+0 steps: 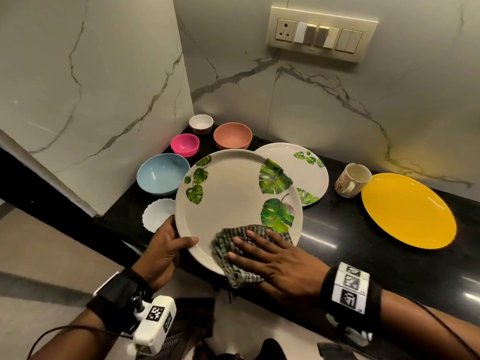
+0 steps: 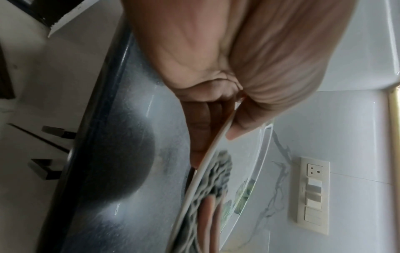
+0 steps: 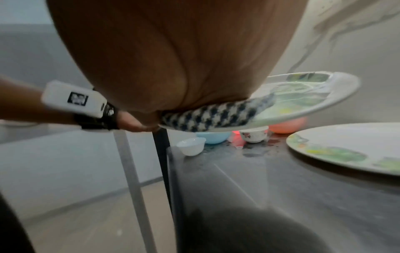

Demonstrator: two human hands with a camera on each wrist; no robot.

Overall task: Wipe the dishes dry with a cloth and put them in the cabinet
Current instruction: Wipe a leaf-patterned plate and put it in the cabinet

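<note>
I hold a cream plate with green leaf prints (image 1: 233, 203) tilted above the front edge of the black counter. My left hand (image 1: 163, 253) grips its left rim, thumb on top and fingers underneath. The left wrist view shows that thumb (image 2: 244, 123) pressed on the plate rim (image 2: 207, 171). A green checked cloth (image 1: 226, 245) lies on the near part of the plate. My right hand (image 1: 272, 258) presses flat on the cloth with its fingers spread. In the right wrist view the cloth (image 3: 207, 118) is squeezed between my palm and the plate (image 3: 314, 102).
On the black counter (image 1: 363, 255) stand a blue bowl (image 1: 162, 174), pink bowl (image 1: 185, 144), salmon bowl (image 1: 232, 135), small white bowl (image 1: 201, 123), fluted white bowl (image 1: 155, 215), second leaf plate (image 1: 309, 172), mug (image 1: 353, 180) and yellow plate (image 1: 407, 210). Marble walls close the left and back.
</note>
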